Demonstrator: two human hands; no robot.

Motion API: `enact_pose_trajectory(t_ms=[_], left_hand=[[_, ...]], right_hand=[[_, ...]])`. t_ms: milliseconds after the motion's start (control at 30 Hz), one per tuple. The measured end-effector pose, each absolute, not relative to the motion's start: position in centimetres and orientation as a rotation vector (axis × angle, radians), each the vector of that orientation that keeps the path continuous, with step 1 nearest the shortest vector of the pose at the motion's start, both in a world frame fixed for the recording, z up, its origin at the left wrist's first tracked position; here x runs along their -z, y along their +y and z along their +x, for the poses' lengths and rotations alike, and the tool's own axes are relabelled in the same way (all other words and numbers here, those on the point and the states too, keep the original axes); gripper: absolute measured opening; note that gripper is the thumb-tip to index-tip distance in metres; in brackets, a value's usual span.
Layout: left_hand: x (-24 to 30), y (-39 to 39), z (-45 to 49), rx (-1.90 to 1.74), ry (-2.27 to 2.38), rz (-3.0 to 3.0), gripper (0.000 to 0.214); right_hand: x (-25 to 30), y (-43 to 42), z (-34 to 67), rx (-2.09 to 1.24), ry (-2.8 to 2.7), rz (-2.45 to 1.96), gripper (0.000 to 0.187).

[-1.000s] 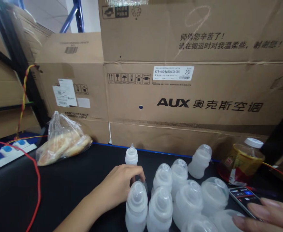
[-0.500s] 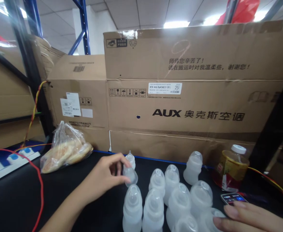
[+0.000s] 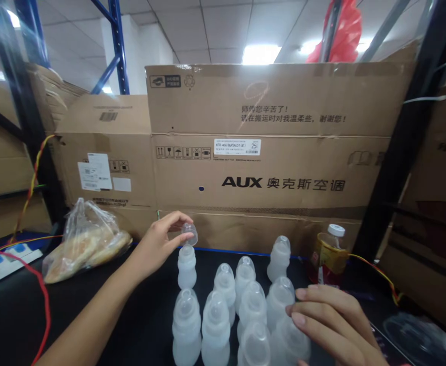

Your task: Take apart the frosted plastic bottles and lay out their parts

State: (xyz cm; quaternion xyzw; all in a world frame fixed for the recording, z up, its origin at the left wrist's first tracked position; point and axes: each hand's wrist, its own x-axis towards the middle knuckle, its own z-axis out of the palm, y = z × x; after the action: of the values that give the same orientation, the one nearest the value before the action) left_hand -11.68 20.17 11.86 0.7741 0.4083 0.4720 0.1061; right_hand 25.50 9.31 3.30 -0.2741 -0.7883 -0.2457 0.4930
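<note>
My left hand (image 3: pixel 165 236) pinches a clear dome cap (image 3: pixel 190 234) between thumb and fingers. The cap is just above a small frosted baby bottle (image 3: pixel 187 268) at the back left; whether it touches the teat is unclear. In front, several capped baby bottles (image 3: pixel 186 325) stand upright close together. My right hand (image 3: pixel 333 320) reaches over the front right bottle (image 3: pixel 287 343), its fingers stretched out and overlapping the bottle's top; whether they press on it is not clear. One capped bottle (image 3: pixel 279 259) stands apart at the back right.
Cardboard boxes (image 3: pixel 284 203) form a wall behind the black table (image 3: pixel 139 315). A plastic bag of bread (image 3: pixel 86 249) lies at left, near a red cable (image 3: pixel 43 300). A drink bottle (image 3: pixel 328 254) with a white lid stands at right. Dark rack posts flank both sides.
My left hand has raised the clear cap from in front of the back left bottle to above it. My right hand reaches further over the front right bottle. The view has shifted right.
</note>
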Motion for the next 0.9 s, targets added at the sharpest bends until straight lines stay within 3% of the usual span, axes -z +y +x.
enact_pose_trajectory(t_ms=[233,367,467,900], left_hand=[[-7.8,20.2,-12.4,-1.320,1.237,2.356,0.013],[-6.0,20.0,-12.5,-1.307,1.243,2.359,0.031],[-4.3,20.2,-12.6,-1.330,1.243,2.356,0.042],[-1.8,21.5,-12.2,-1.415,1.269,2.426,0.038]], right_hand=[[-2.8,9.5,24.2,0.545,-1.916,-0.592,0.038],[-3.2,9.5,24.3,0.513,-1.950,-0.577,0.045],[-4.3,9.2,23.9,0.540,-1.939,-0.568,0.040],[-5.7,8.7,21.6,0.534,-1.892,-0.420,0.030]])
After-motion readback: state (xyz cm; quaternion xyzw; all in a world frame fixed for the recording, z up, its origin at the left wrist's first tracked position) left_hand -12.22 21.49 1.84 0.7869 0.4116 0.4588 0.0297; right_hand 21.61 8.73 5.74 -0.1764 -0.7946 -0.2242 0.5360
